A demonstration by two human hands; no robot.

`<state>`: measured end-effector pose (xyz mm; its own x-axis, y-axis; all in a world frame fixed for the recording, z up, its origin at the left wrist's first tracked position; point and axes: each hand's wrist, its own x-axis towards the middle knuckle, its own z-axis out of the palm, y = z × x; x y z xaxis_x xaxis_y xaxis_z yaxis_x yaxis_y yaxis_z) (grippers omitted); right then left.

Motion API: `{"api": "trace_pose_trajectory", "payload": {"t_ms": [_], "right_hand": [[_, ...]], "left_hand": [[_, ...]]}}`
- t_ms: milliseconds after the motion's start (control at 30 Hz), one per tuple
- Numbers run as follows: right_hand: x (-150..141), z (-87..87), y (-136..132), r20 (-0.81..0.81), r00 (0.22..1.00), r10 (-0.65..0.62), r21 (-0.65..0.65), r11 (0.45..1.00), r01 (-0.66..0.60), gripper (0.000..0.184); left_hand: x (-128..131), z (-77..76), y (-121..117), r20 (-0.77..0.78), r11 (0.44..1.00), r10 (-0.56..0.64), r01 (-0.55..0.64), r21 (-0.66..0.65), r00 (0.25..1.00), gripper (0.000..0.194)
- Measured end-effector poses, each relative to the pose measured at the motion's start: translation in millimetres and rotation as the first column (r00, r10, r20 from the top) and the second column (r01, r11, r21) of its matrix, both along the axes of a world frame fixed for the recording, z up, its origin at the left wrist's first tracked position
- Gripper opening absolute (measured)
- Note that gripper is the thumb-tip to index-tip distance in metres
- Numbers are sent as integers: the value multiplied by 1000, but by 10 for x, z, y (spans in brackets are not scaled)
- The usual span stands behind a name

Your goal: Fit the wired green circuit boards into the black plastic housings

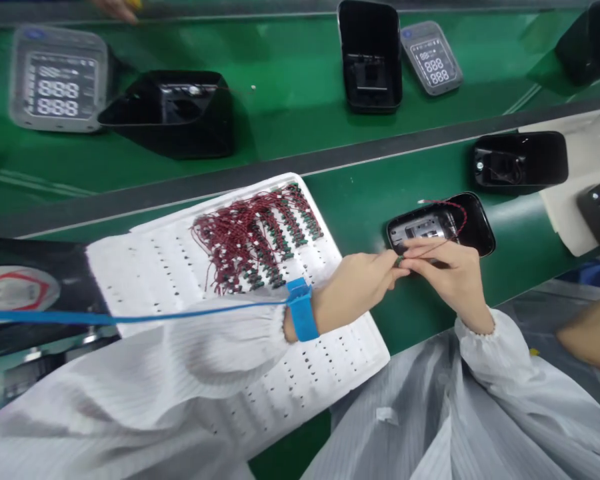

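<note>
My left hand [355, 283], with a blue strap [303, 313] at its wrist, pinches a small green circuit board [399, 261] together with my right hand [447, 267]. Red twisted wires [463, 217] run from the board past my right fingers and loop up to a white connector [421, 201]. Just beyond my hands a black plastic housing [483, 230] lies with its inside facing up; my fingers partly cover its near edge. Under my left forearm sits a white foam tray [330, 363] with rows of similar wired boards [245, 243].
Across the green belt at the back are black housings [200, 127] and display units [433, 57]. Another open housing [545, 157] rests at right, near a beige sheet [575, 220]. A blue cord [155, 317] stretches left from my wrist. Another person's arm [593, 333] shows at right.
</note>
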<state>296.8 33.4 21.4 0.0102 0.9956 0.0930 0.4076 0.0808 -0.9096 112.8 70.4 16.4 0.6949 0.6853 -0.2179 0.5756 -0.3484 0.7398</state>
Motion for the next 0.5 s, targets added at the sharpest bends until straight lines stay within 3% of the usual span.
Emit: {"api": "trace_pose_trajectory", "payload": {"t_ms": [100, 200, 233, 300, 367, 500], "right_hand": [[49, -37, -10, 201, 980, -11, 154, 988, -21, 11], [97, -50, -28, 239, 970, -35, 186, 982, -10, 13], [114, -50, -31, 244, 969, -37, 180, 984, -8, 14], [154, -41, -23, 259, 966, -13, 142, 990, -25, 14], [206, -22, 3, 281, 958, 54, 94, 992, -83, 14], [315, 46, 103, 328, 922, 208, 35, 972, -232, 14]], "left_hand": [[68, 45, 97, 113, 936, 70, -26, -351, 991, 33], [161, 15, 185, 178, 728, 190, -17, -685, 965, 31], [190, -15, 208, 187, 660, 220, -5, -751, 957, 30], [235, -95, 240, 221, 587, 246, 37, -809, 944, 29], [260, -179, 255, 281, 574, 253, 90, -814, 926, 28], [270, -263, 258, 343, 610, 232, 139, -780, 910, 26]]}}
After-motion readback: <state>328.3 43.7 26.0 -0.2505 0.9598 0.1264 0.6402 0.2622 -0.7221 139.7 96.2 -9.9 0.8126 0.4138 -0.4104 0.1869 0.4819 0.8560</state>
